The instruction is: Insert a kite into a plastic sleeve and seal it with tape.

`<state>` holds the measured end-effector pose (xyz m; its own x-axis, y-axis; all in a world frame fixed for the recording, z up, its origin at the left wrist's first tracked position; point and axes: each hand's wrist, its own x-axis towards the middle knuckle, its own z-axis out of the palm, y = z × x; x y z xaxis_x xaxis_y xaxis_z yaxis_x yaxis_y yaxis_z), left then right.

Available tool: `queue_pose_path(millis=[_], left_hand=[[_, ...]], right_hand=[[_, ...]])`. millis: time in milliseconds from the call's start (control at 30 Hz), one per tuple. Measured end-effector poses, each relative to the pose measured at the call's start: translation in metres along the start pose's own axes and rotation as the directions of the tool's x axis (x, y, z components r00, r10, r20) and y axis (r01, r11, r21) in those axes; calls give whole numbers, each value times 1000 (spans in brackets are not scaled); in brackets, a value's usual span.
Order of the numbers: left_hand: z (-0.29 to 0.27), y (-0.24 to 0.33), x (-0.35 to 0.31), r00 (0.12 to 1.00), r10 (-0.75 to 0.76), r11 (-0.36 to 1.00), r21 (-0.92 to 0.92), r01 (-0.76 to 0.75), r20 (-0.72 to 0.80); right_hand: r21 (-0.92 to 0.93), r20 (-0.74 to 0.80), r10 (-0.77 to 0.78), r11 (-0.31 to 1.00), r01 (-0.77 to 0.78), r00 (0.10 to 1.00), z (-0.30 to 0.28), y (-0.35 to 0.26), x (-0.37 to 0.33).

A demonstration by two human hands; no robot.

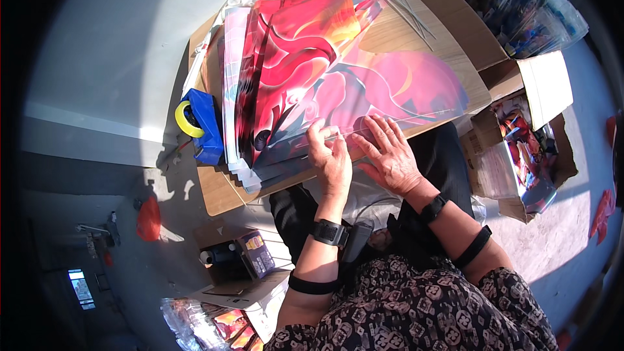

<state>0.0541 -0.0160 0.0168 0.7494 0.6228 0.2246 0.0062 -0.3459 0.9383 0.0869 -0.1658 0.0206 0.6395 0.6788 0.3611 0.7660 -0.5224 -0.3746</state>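
My left grip [331, 142] is narrow, its hold unclear; my right grip [369, 149] spreads wide on glossy pink printed plastic sheet [396, 84].

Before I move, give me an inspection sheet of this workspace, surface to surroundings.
Surface: wooden tabletop, largely covered.
Materials: red patterned sheet over a layered stack; pink see-through sheet reaching the near edge.
Clutter: thin sticks at the far side; blue tape dispenser at the left edge.
Hands: left hand with bent fingers at the pink sheet's near edge, grip unclear; right hand spread out beside it.
Cables: thin dark cord by the lap.
Surroundings: open cardboard box of colourful pieces, right; red bag, left.
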Motion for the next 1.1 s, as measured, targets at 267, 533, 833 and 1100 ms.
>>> queue_pose_path(millis=[267, 533, 833, 1100], left_hand=[[-34, 15, 10, 812, -557, 710, -407, 575, 176], [-55, 18, 19, 730, -577, 555, -479, 680, 367], [-50, 13, 20, 732, -567, 619, -391, 681, 379], [-45, 9, 19, 764, -543, 686, -340, 643, 349]], right_hand=[[18, -1, 82, 996, -82, 997, -4, -11, 4], [-81, 134, 62, 995, -52, 989, 1, -18, 6], [-98, 136, 67, 994, -54, 988, 3, -18, 6], [-75, 128, 66, 996, -56, 990, -1, -18, 6]])
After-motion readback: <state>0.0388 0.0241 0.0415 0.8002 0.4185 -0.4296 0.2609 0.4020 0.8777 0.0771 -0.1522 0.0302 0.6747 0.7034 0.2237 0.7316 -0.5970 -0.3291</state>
